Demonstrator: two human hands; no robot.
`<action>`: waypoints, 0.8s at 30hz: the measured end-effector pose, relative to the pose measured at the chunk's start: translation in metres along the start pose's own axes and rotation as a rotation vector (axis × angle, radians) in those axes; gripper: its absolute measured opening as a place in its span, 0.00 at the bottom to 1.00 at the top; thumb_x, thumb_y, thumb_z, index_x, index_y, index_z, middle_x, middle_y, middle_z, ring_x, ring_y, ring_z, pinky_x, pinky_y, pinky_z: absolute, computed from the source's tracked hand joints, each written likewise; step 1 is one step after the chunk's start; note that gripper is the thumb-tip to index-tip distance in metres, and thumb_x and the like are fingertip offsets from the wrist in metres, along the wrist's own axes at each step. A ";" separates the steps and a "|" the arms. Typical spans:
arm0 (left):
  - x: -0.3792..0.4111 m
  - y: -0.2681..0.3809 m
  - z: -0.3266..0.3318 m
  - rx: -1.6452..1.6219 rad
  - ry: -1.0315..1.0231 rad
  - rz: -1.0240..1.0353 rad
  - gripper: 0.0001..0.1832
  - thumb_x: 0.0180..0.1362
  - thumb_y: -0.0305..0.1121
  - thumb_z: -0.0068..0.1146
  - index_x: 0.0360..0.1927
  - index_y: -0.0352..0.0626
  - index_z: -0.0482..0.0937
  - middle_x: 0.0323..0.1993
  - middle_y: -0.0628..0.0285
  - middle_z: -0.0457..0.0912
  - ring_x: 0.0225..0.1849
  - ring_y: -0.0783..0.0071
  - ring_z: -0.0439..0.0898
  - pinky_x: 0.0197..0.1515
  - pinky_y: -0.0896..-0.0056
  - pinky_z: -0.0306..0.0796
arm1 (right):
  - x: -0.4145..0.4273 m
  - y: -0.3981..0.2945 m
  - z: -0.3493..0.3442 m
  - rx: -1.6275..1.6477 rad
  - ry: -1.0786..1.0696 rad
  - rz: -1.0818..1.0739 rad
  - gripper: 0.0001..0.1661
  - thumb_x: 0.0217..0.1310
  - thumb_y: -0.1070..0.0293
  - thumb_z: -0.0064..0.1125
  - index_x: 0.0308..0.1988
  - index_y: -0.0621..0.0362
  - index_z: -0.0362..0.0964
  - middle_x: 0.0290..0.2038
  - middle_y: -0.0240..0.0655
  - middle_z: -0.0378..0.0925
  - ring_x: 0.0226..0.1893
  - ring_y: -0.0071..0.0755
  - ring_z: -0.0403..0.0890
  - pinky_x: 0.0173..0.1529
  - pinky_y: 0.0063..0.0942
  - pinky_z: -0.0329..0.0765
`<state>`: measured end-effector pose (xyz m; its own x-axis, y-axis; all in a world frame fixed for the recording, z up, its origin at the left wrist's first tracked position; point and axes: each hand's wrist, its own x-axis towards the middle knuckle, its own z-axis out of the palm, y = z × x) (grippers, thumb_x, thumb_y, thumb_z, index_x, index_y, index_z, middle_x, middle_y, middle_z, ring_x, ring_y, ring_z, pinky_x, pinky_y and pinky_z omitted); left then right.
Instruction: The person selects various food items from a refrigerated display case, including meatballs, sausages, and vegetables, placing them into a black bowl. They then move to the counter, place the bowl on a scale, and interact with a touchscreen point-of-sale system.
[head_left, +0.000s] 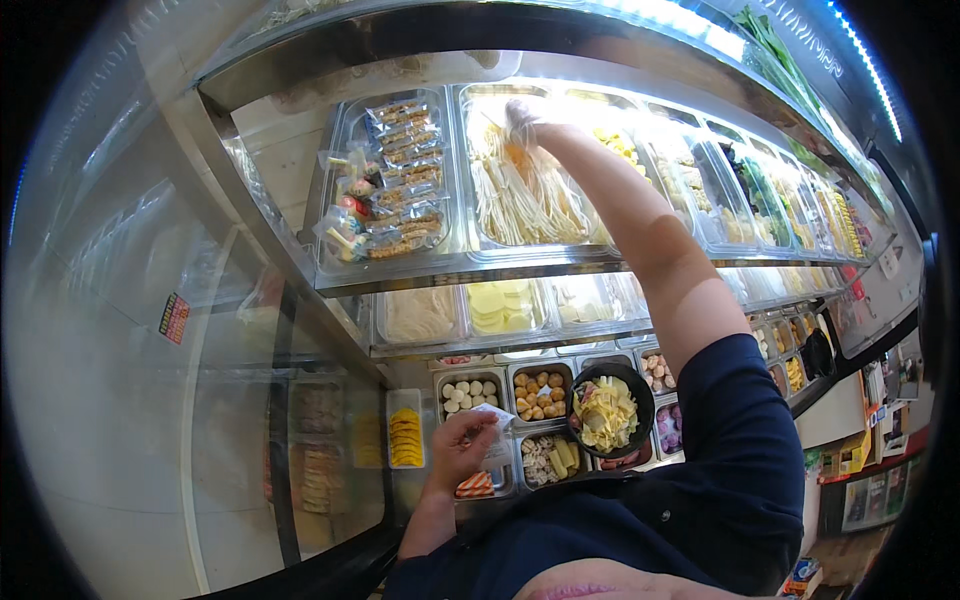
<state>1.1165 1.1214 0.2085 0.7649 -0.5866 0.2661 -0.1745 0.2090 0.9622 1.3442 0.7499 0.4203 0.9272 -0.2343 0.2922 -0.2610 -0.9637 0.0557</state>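
Observation:
My right hand, in what looks like a thin clear plastic glove, reaches to the back of a steel tray of enoki mushrooms on the upper shelf; glare hides whether its fingers hold any. My left hand is low at the left, its fingers closed on a printed paper slip above the lower trays. A black bowl with sliced pale yellow food and some leafy pieces rests on the lower trays in front of my body.
Beside the enoki, a tray holds wrapped snacks. Below are trays of yellow-green slices, white balls, brown balls and yellow slices. A steel shelf edge runs under my right arm; a glass panel stands at the left.

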 end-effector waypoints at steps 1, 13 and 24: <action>0.003 0.005 -0.003 -0.017 -0.033 0.023 0.09 0.49 0.24 0.57 0.36 0.38 0.77 0.31 0.62 0.77 0.28 0.80 0.75 0.30 0.82 0.68 | 0.002 0.004 0.000 0.047 0.003 0.040 0.23 0.43 0.53 0.56 0.33 0.63 0.70 0.28 0.39 0.73 0.26 0.33 0.73 0.31 0.26 0.71; 0.207 0.187 0.033 -0.405 -0.093 -0.004 0.23 0.53 0.25 0.47 0.55 0.38 0.62 0.20 0.61 0.75 0.19 0.82 0.70 0.18 0.85 0.61 | -0.057 0.057 -0.052 1.214 -0.207 -0.073 0.10 0.48 0.63 0.62 0.31 0.55 0.73 0.22 0.25 0.70 0.22 0.14 0.67 0.26 0.12 0.65; 0.317 0.164 0.104 -0.026 0.011 -0.133 0.08 0.52 0.32 0.56 0.34 0.41 0.77 0.16 0.71 0.71 0.13 0.87 0.67 0.13 0.86 0.58 | -0.113 0.048 -0.098 0.900 -0.181 -0.235 0.18 0.52 0.55 0.54 0.27 0.61 0.73 0.18 0.31 0.69 0.18 0.19 0.67 0.23 0.20 0.64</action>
<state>1.2656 0.8880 0.4571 0.7868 -0.6023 0.1350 -0.0548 0.1498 0.9872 1.2000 0.7426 0.4838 0.9771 0.0346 0.2099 0.1723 -0.7078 -0.6851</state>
